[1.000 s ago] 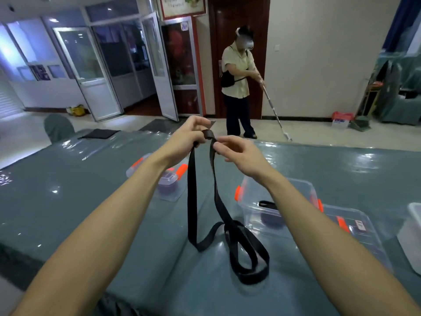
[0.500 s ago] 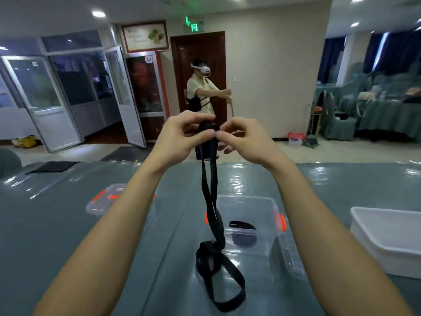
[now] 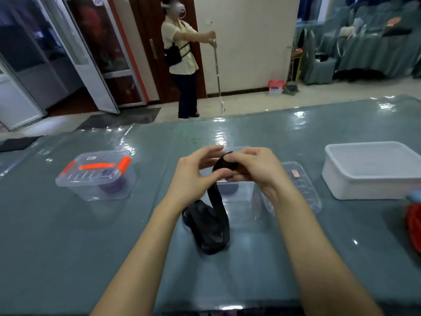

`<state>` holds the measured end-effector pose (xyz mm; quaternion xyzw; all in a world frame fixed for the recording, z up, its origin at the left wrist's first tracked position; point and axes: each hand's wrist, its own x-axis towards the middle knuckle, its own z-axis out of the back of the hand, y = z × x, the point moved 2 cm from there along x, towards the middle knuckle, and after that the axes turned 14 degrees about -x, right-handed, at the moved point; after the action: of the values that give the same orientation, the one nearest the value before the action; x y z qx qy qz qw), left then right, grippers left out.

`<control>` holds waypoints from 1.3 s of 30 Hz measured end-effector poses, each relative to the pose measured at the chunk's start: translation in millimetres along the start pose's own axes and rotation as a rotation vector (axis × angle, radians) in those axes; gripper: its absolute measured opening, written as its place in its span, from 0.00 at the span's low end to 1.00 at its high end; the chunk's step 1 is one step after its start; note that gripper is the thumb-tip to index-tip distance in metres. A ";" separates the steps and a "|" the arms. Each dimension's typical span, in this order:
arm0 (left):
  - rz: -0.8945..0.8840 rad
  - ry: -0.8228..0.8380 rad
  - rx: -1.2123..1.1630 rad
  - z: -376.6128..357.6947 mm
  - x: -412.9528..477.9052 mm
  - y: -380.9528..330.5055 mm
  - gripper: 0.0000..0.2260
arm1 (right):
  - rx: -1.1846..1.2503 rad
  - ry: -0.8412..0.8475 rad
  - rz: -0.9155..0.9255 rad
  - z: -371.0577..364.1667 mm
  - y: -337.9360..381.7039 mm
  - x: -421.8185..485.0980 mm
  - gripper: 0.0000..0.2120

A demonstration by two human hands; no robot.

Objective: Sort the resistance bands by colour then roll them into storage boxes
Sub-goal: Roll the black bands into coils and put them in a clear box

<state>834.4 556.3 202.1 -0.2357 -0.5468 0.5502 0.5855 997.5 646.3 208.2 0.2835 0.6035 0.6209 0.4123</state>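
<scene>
Rolling step. The left hand and right hand both pinched the coiled upper end of the black band. Its tail lay heaped on the desk before the open box. Likely next move: wind in the tail, keeping the coil tight.

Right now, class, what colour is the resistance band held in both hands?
Black. The resistance band shows best in the head view, the only view given.
</scene>
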 end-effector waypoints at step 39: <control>0.115 0.565 0.568 -37.2 -6.2 38.5 0.15 | -0.826 0.249 0.057 45.0 -85.2 -21.5 0.07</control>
<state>854.2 573.7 155.1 -0.2365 -0.1765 0.6249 0.7228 1060.9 645.3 132.5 0.0341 0.3413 0.8510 0.3978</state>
